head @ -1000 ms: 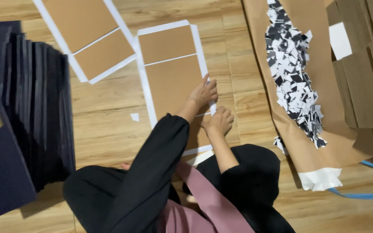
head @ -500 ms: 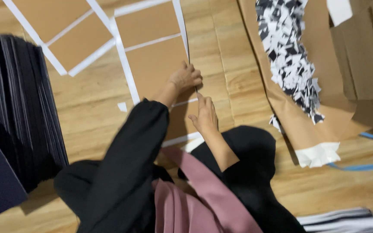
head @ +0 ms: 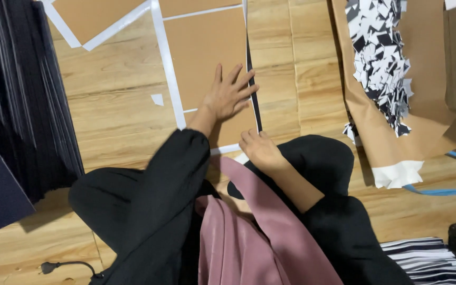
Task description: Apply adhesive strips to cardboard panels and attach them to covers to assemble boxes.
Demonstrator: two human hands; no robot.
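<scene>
Left hand [head: 228,95] lies flat, fingers spread wide, palm pressing the brown board [head: 207,53]; it grips nothing. Right hand [head: 259,150] sits curled at the board's near right corner, fingertips at the dark flap [head: 253,89]; whether it pinches the flap cannot be told. The flap runs as a long strip away from the right fingers, just beside the left fingertips. Paper scraps [head: 381,58] lie well apart, to the right.

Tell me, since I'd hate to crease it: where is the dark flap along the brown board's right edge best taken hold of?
Probably at its near end, coming from the right. The dark flap stands up thin along the brown board, so only its edge can be pinched. The right hand already sits at that lower corner, while the left hand lies flat on the board and could steady it.
</scene>
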